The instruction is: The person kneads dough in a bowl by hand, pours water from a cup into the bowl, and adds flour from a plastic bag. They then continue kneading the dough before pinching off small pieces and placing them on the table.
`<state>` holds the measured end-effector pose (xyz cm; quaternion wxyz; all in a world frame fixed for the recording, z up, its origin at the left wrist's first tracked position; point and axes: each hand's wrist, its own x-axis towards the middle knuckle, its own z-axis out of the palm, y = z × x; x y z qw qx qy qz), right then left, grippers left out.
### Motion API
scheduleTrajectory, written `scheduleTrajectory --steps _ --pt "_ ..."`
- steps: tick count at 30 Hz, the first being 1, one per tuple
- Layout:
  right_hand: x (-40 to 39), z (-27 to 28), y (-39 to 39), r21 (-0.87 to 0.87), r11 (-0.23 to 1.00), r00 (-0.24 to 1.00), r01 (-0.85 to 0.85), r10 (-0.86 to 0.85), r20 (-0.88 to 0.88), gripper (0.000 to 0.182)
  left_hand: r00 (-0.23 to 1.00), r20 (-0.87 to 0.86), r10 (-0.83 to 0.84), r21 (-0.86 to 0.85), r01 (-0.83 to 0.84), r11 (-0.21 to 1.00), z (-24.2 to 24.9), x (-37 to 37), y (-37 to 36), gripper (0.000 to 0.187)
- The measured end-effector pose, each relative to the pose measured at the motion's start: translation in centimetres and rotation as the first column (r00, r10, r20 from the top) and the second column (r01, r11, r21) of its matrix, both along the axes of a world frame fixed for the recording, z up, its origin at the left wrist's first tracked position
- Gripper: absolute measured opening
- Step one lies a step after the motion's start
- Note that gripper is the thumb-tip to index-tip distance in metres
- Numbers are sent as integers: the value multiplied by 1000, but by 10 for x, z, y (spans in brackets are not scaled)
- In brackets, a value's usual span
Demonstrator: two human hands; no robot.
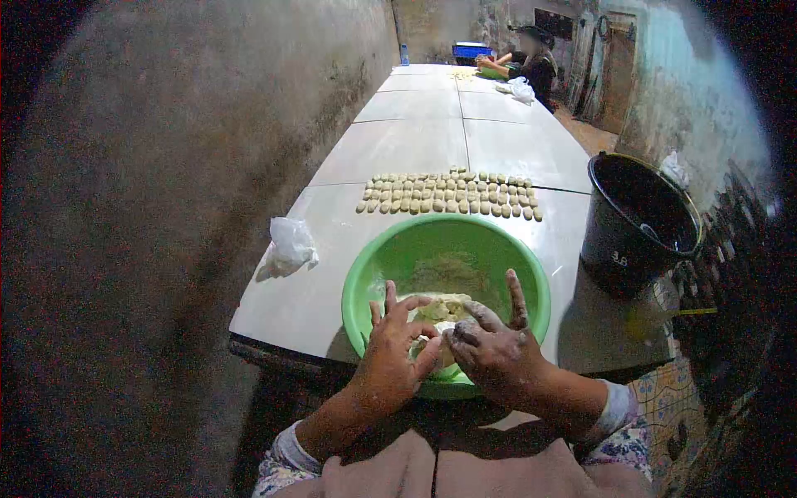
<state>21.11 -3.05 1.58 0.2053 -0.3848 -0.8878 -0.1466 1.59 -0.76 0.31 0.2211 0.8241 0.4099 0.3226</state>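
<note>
A large green bowl (531, 290) stands at the near end of the table, with pale dough (444, 309) and loose flour inside. My left hand (397, 344) is over its near side, thumb and forefinger curled against a small whitish piece of dough (444, 326). From the other side, my right hand (498, 349), dusted with flour, pinches the same piece; one finger points up. The fingers partly hide this piece. Just beyond the bowl, several rows of small dough balls (448, 195) lie on the tabletop.
A crumpled white plastic bag (290, 245) lies on the left of the long white table (407, 149). A black bucket (618, 241) stands at the right edge. At the far end another person (535, 66) works beside a green bowl and a blue crate (471, 51). A wall runs along the left.
</note>
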Motion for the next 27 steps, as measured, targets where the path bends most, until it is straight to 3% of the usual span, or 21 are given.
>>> scheduleTrajectory --steps 4,6,10,13,15,24,27 --pt "-1 9 8 -49 997 995 -51 55 83 24 1000 -17 -12 0 12 1000 0 0 0 18" --pt "-1 15 10 -206 972 986 -116 138 97 25 999 -32 -19 6 20 1000 -1 0 1 18" --pt "-3 12 13 -213 956 977 -203 213 25 25 998 -65 -17 3 17 1000 3 0 2 16" --pt "-2 0 10 -197 965 984 -172 179 18 26 999 -41 -22 -38 21 999 2 0 4 17" --pt "-2 -7 9 -109 984 985 -139 127 -118 18 999 -7 -34 -66 33 997 1 -1 5 18" --pt "7 5 2 -359 933 936 -31 -98 -338 18 1000 8 -28 -92 29 995 5 -1 3 21" --pt "3 -5 1 -248 968 947 -22 -60 -315 17 1000 -2 -15 -83 15 996 5 -1 2 21"
